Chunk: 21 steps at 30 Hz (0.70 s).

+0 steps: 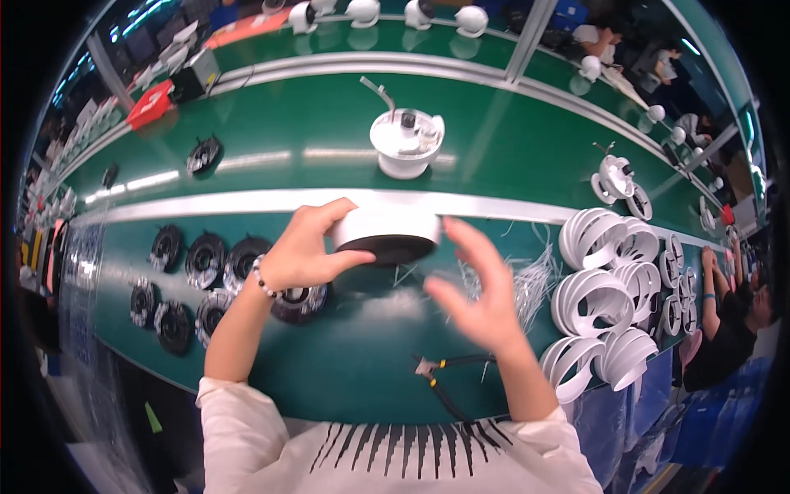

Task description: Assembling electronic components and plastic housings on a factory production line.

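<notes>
In front of me my left hand (pixel 309 247) grips a round white housing with a black base (pixel 388 232), thumb under its dark rim and fingers over the top. To its right, my right hand (pixel 479 292) is spread, its thumb and fingers apart and slightly blurred. The fingertips are close to the housing's right side; whether they touch it I cannot tell. Below my right hand lie cutting pliers (pixel 428 367) with black and yellow handles. Beside that hand is a heap of thin white strips (pixel 531 288), perhaps cable ties.
Several black round bases (pixel 205 260) lie left on the green bench. Stacks of white rings (pixel 594 303) stand right. Beyond a pale rail, a green belt carries a white half-built unit (pixel 405 144), a black part (pixel 204 155) and another white unit (pixel 615 177). A person sits far right.
</notes>
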Available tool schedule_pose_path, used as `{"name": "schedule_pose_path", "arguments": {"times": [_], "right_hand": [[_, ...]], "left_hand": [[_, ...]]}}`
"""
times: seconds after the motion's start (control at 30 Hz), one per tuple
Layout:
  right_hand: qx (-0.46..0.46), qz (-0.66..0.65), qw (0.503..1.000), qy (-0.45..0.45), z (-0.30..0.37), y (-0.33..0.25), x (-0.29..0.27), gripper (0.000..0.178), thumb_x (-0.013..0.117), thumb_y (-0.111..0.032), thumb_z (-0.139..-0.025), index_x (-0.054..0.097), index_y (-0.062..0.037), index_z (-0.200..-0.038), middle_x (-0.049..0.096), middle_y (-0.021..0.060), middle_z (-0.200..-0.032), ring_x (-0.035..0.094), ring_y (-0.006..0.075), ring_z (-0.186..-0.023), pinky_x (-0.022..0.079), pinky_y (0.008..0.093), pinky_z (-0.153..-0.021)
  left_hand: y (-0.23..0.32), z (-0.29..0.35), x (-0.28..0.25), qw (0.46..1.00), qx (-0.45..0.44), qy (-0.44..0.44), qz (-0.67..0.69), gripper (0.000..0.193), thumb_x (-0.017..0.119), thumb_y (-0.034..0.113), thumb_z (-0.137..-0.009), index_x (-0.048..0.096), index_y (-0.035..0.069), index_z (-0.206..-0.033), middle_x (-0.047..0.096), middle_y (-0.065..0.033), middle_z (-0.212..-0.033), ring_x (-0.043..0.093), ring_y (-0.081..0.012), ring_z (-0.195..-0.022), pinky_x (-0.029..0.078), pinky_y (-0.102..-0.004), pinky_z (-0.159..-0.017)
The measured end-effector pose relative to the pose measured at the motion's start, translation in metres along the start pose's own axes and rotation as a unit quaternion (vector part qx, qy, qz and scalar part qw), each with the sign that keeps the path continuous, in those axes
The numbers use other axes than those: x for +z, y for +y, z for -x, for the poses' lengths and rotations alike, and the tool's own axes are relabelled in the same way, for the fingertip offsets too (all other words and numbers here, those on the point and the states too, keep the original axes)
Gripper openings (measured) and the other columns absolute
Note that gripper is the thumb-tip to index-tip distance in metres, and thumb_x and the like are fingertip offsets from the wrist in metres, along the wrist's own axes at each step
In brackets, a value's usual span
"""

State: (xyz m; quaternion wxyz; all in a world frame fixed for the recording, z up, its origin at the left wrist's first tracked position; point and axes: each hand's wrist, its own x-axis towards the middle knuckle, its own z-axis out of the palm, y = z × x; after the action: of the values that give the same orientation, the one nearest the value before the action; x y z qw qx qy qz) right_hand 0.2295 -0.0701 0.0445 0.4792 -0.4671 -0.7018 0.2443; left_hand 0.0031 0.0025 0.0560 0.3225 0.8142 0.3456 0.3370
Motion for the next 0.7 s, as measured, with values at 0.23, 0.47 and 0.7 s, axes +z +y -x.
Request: {"name": "schedule_pose_path", "arguments": {"times": [0.23, 0.47, 0.7], "right_hand": [[0.086, 0.293, 0.878, -0.369, 0.120, 0.006, -0.016, 0.100, 0.076, -0.039, -0.053, 0.026, 0.0020, -0.129, 0.019, 0.0221, -0.136, 0.020, 0.0395, -0.125, 0.022, 0.0537, -0.098], [0.119, 0.339, 0.861, -0.360, 0.143, -0.005, -0.033, 0.108, 0.078, -0.040, -0.049, 0.021, 0.0011, -0.131, 0.021, 0.0205, -0.135, 0.025, 0.0373, -0.123, 0.021, 0.0544, -0.098], [0.048, 0.364, 0.868, -0.334, 0.146, 0.002, -0.030, 0.081, 0.067, -0.018, -0.053, 0.034, 0.0029, -0.124, 0.042, 0.0173, -0.116, 0.043, 0.0317, -0.101, 0.030, 0.0457, -0.093]], "left_hand": [[-0.137, -0.031, -0.046, 0.886, -0.044, 0.068, -0.457, 0.035, 0.065, 0.008, -0.066, 0.048, 0.002, -0.096, 0.057, -0.0194, -0.084, 0.054, -0.0375, -0.078, 0.043, -0.0450, -0.065], [-0.226, -0.078, -0.036, 0.837, 0.044, 0.121, -0.532, 0.019, 0.050, 0.001, -0.073, 0.049, 0.003, -0.091, 0.056, -0.0139, -0.081, 0.054, -0.0326, -0.076, 0.040, -0.0427, -0.079], [-0.124, -0.075, -0.011, 0.837, 0.026, 0.100, -0.537, 0.053, 0.068, 0.008, -0.059, 0.046, 0.004, -0.108, 0.037, -0.0153, -0.126, 0.029, -0.0323, -0.122, 0.025, -0.0518, -0.096]]}}
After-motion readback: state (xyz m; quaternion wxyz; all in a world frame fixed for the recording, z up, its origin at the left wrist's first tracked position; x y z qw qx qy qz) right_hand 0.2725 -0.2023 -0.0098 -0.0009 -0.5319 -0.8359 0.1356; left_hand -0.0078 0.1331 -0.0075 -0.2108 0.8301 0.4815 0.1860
